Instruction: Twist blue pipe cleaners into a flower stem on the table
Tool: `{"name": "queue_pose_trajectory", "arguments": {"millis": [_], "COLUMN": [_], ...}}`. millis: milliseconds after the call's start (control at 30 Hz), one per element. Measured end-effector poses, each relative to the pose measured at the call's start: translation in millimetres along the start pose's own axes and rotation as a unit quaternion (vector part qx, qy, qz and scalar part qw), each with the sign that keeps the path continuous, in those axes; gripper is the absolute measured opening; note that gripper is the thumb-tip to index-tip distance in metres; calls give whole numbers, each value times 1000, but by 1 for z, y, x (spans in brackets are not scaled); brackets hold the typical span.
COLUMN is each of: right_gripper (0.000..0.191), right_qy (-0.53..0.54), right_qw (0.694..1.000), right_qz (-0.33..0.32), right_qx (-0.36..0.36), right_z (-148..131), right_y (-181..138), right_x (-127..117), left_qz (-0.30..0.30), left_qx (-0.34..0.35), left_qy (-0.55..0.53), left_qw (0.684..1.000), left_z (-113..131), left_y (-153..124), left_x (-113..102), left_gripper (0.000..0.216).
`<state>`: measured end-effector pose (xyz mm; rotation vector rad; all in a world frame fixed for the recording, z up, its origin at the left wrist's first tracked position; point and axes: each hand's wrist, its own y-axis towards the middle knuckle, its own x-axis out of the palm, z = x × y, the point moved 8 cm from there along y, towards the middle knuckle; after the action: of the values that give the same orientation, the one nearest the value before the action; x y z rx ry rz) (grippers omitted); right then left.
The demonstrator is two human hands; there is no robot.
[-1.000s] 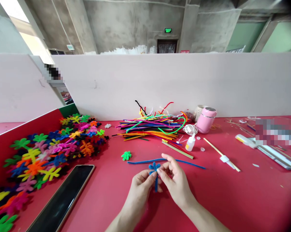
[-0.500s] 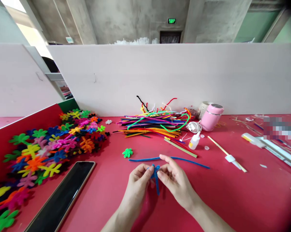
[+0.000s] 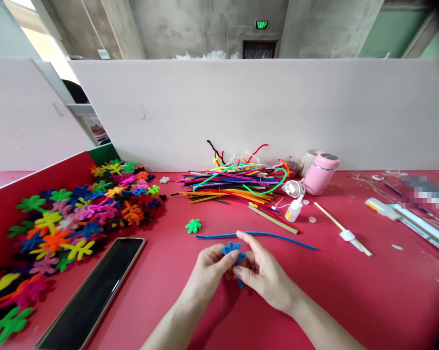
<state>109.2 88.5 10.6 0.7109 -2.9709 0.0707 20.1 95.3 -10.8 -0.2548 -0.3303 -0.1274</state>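
Between both hands is a blue pipe cleaner flower (image 3: 231,248), its loops fanned out at the top and a short tail hanging below. My left hand (image 3: 211,265) is closed, thumb and fingers pinching the flower from the left. Thumb and bent fingers of my right hand (image 3: 261,272) grip its lower right part, while the index finger points up and away. Just beyond the hands, a straight blue pipe cleaner (image 3: 285,238) lies across the table. A finished-looking green pipe cleaner flower (image 3: 193,226) rests to the left of it.
Many colourful pipe cleaner flowers (image 3: 88,214) heap up at left, near a phone (image 3: 95,291). A bundle of pipe cleaners (image 3: 234,184) lies at the back by a white panel (image 3: 241,107). A glue bottle (image 3: 294,210), pink flask (image 3: 321,174) and wooden stick (image 3: 330,218) are on the right.
The blue flower has turned in my hands, so its loops now show spread above my left thumb. My right fingers have shifted slightly left and down along it. The view has tilted a little.
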Motion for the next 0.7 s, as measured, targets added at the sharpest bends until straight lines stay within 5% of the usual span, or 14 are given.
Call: {"name": "queue_pose_trajectory", "arguments": {"millis": [433,700], "right_gripper": [50,48], "right_qy": [148,39], "right_qw": [983,998], "right_qz": [-70,-9], "right_qx": [86,50], "right_z": [14,14], "right_y": [0,4], "right_x": [2,-7], "left_qz": [-11,78], "left_qx": [10,32], "left_qy": [-16,-34], "left_qw": [1000,996], "left_z": [-1,3], "left_y": [0,4], "left_x": [4,-13], "left_gripper": [14,13]}}
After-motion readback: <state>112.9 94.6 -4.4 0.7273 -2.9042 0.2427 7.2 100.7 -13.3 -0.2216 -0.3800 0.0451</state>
